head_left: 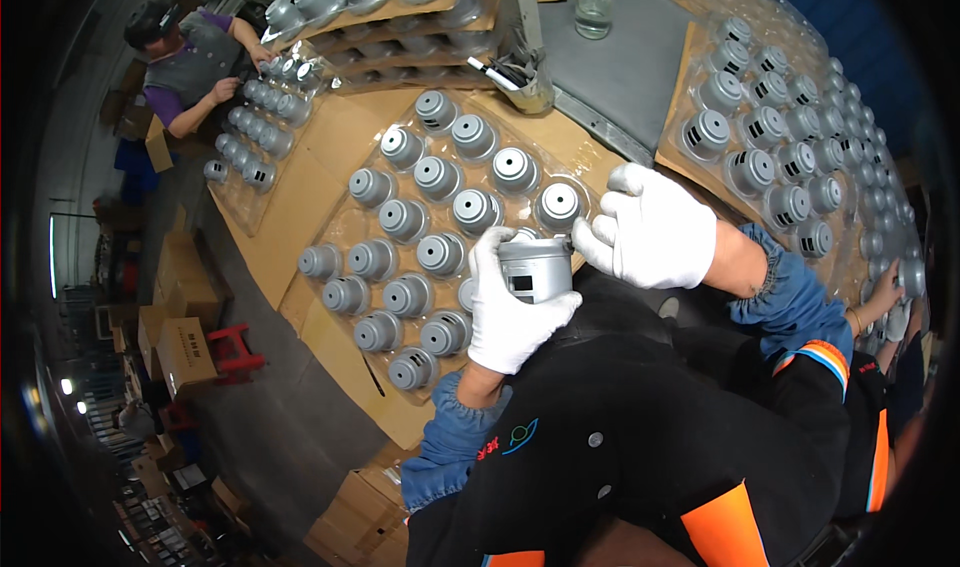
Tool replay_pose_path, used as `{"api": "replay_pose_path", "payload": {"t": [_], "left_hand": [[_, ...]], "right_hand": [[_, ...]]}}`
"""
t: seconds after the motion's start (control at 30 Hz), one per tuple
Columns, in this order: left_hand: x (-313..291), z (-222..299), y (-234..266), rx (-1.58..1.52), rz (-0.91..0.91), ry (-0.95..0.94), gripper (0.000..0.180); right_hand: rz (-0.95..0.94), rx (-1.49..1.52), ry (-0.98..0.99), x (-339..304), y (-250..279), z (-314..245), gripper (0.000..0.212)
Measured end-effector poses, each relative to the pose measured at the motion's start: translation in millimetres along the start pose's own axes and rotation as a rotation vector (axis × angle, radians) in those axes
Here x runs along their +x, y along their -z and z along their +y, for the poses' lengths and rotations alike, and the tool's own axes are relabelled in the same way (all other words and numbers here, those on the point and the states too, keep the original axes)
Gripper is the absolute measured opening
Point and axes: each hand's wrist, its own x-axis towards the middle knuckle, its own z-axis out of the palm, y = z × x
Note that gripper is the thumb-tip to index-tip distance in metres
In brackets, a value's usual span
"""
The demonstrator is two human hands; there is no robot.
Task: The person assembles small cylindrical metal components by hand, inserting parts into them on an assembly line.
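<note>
A grey cup-shaped housing (536, 267) with a small dark rectangular opening in its side is held near my body, tilted slightly. My gloved left hand (518, 317) is wrapped round it from the left and below. At its upper right rim is my gloved right hand (648, 229), fingers curled and thumb and forefinger pinched together. A small dark bit shows at those fingertips, too small to name. Just beyond both hands, many like housings, one of them a grey housing (558, 205), stand in rows in a clear plastic tray (530, 152) on cardboard.
Stacked trays of housings (400, 42) rise at the back. A holder with pens (525, 87) hangs by a metal post, near a clear bottle (593, 12). Another full tray (690, 97) lies at right, where another person's hand (885, 292) shows. A person (195, 67) works at far left.
</note>
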Motion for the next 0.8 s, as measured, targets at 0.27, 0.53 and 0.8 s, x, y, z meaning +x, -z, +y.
{"api": "replay_pose_path", "payload": {"t": [0.27,0.53,0.8], "left_hand": [[-7.5,3.9,-5.3,0.164,0.085,-0.164,0.081],[-10.0,4.9,-7.5,0.357,0.192,-0.366,0.080],[-15.3,-2.5,-9.2,0.409,0.209,-0.452,0.075]], "right_hand": [[-0.118,0.076,-0.027,-5.4,3.9,-4.3,0.020],[-0.220,0.501,-0.515,-13.6,-7.7,-24.0,0.020],[-0.200,1.144,-1.080,-12.7,-7.5,-40.6,0.026]]}}
